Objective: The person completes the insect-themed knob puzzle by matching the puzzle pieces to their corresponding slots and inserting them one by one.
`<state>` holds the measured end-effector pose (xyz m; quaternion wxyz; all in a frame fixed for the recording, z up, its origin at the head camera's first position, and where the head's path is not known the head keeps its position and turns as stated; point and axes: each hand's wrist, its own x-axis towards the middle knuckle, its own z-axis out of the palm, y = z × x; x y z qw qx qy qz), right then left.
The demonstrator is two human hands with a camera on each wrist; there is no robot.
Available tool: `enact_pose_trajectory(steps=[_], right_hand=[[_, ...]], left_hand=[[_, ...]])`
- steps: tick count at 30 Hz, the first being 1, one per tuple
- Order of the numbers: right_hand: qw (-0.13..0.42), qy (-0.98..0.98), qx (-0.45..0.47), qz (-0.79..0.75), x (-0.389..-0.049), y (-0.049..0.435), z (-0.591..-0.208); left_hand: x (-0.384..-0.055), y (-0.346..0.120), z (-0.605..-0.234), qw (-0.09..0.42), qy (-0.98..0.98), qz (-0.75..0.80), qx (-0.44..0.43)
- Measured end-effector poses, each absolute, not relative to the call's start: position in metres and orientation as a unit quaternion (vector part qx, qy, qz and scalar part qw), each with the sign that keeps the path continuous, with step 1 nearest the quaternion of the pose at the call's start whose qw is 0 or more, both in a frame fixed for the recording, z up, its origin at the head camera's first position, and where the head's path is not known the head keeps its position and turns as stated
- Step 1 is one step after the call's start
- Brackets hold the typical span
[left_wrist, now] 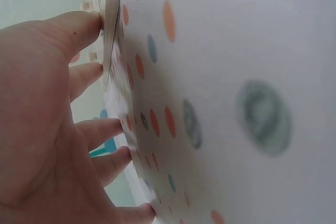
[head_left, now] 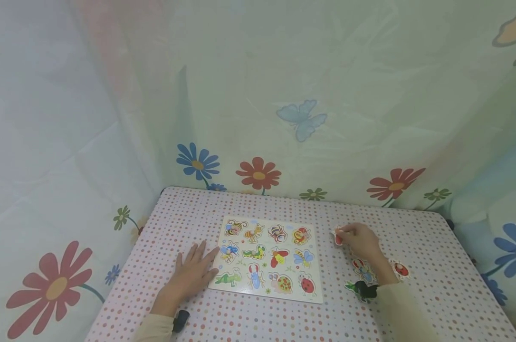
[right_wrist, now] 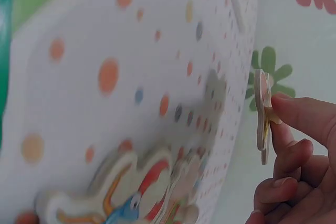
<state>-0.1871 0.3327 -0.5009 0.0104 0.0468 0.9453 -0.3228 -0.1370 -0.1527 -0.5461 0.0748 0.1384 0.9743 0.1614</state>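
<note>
A wooden insect puzzle board (head_left: pixel 317 275) with rows of printed bugs lies on the table. My left hand (head_left: pixel 191 273) lies spread on the tabletop at the board's left side. In the left wrist view, its thumb and index fingertips meet the board's edge (left_wrist: pixel 110 19). To the right of the board, my right hand (head_left: pixel 362 242) pinches a small reddish puzzle piece (head_left: pixel 338 236). Thumb and index finger hold that piece (right_wrist: pixel 261 108) from its back side, upright over the cloth, while the other fingers curl in. Its printed face is mostly turned away.
Near my right forearm lie loose pieces: a blue-and-red beetle (head_left: pixel 362 270), a red ladybug (head_left: pixel 400 270) and a green piece (head_left: pixel 349 286) partly covered by the black wrist camera (head_left: pixel 366 290). A dotted cloth (head_left: pixel 249 323) covers the table; a flowered curtain (head_left: pixel 326 142) hangs behind.
</note>
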Motion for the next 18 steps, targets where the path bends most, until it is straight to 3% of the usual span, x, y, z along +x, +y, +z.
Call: enact_pose_trajectory(steps=[6,18], right_hand=[[-0.017,0.942,0.044,-0.333,-0.182,0.309,-0.499],[0.000,0.935,0.022,-0.353,-0.177,0.262,-0.499]], left_hand=[[-0.137,-0.153,-0.545,0.071,0.975,0.161,0.138],[-0.137,-0.152,-0.545,0.069,0.975,0.163,0.137]])
